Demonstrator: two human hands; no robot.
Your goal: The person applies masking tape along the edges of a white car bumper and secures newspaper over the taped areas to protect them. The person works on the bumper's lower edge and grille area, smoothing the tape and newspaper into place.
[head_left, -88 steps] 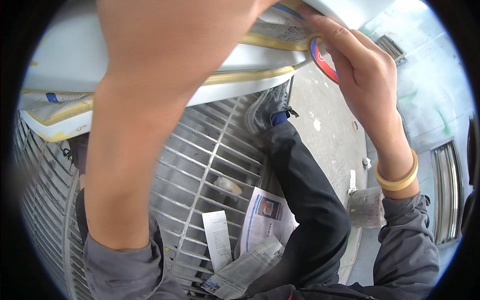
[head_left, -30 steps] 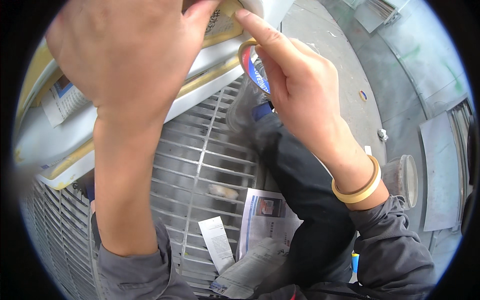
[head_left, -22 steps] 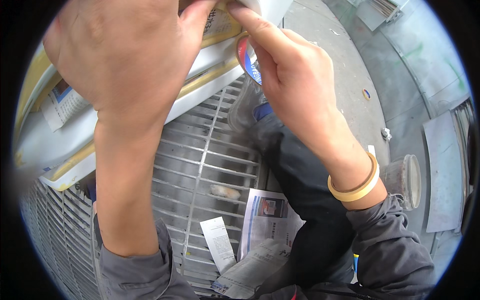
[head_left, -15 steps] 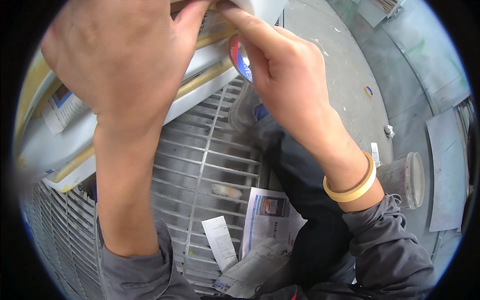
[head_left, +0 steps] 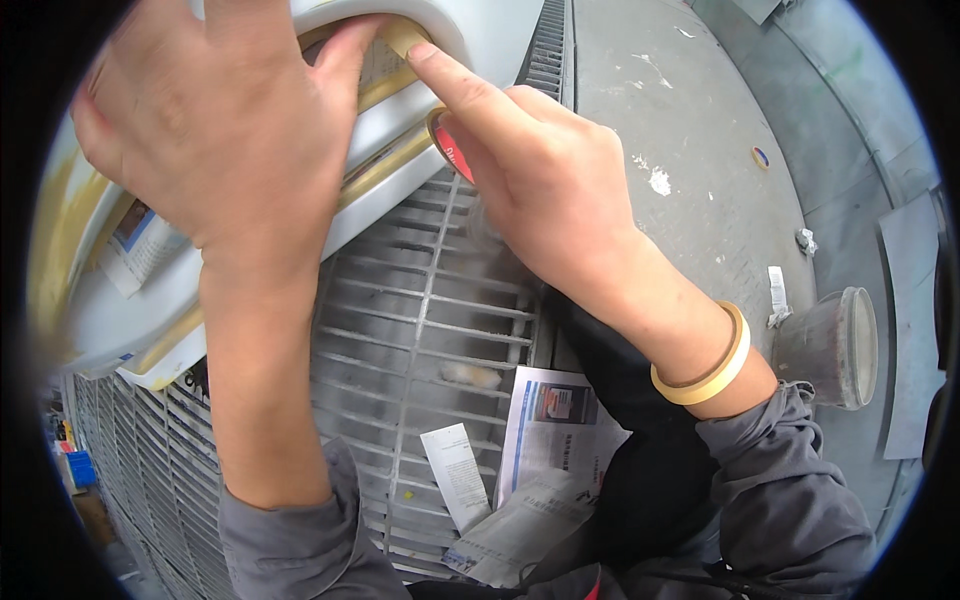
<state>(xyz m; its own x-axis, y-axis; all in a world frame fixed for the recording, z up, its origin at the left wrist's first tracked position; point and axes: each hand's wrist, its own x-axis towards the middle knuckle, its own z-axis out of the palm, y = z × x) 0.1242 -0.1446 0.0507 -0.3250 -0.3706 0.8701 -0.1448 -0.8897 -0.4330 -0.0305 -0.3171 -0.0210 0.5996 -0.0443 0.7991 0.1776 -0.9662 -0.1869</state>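
A white moulded panel [head_left: 490, 40] fills the upper left, its openings edged with yellowish masking tape and partly covered with newspaper. My left hand [head_left: 230, 130] rests over it with fingers spread; the thumb presses at the tape inside the rounded upper opening. In my right hand [head_left: 545, 180] is a roll of masking tape [head_left: 452, 147], its red inner core partly showing below the bent fingers. The outstretched right index finger lies on a tape strip [head_left: 402, 38] at the opening's rim. Another masking tape roll [head_left: 735, 355] hangs around my right wrist.
Below the panel lies a metal grating [head_left: 375, 330] with newspaper sheets [head_left: 565, 430] and a cut paper strip [head_left: 455, 475] on it. To the right stand a clear plastic bucket [head_left: 825, 350] and a crumpled scrap [head_left: 806, 241]. A small ring [head_left: 761, 158] lies on the grey floor [head_left: 690, 110].
My right hand has moved slightly left and down along the opening's rim, its index finger straighter on the tape. The view has shifted, showing more of the opening. The left thumb stays at the opening.
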